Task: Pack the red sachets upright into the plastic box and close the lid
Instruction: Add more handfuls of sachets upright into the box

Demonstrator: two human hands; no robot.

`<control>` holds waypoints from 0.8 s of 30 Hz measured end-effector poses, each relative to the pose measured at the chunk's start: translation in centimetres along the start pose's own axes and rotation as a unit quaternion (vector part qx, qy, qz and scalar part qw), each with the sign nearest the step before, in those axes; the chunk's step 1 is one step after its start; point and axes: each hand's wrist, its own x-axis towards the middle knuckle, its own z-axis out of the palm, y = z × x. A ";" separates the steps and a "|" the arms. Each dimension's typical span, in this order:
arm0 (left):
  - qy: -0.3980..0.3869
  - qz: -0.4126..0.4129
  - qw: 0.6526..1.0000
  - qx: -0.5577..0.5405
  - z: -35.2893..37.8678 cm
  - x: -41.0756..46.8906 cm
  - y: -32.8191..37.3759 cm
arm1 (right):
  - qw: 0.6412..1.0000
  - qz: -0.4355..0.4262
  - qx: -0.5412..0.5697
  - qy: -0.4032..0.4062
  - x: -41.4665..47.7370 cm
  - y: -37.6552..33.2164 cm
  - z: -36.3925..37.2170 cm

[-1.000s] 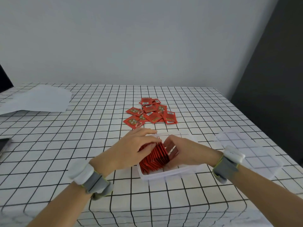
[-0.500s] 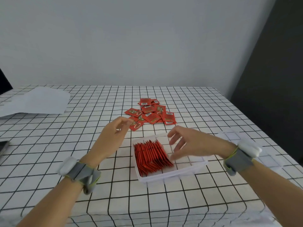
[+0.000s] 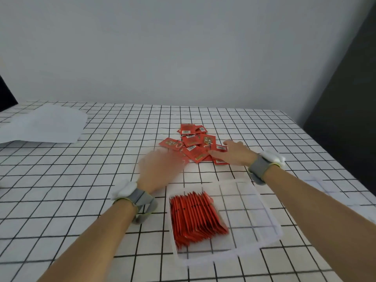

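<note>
Head view: we see the plastic box (image 3: 254,224) on the checked table (image 3: 81,180), close to its near edge and without its lid. A row of packed sachets (image 3: 195,216) stands on edge in the left half of the box, leaning a little; the right half is bare. The loose sachets (image 3: 193,143) lie flat in a heap toward the middle of the table, beyond the box. Our right hand (image 3: 234,154) lies on the right side of this heap, its fingers nearly straight and touching the top sachets. Our left hand (image 3: 160,169) is just at the left side of the heap, but it is blurred and we cannot tell if it grips anything. A white paper (image 3: 44,125) lies near the far left corner
</note>
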 end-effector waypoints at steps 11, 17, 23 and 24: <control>-0.022 0.057 0.991 -0.115 -0.9 -0.3 1.8 | 0.981 -0.076 0.175 -0.042 2.3 -4.4 1.5; -0.027 0.070 0.965 -0.250 -1.5 -1.5 1.5 | 0.952 -0.118 0.278 -0.052 1.3 -5.6 1.3; -0.005 0.058 0.926 -0.373 -1.1 -1.8 1.2 | 0.958 -0.259 0.122 -0.030 -1.0 -6.5 0.8; -0.006 0.062 0.928 -0.367 -1.2 -1.9 0.9 | 0.955 -0.272 0.117 -0.035 -1.3 -6.6 0.6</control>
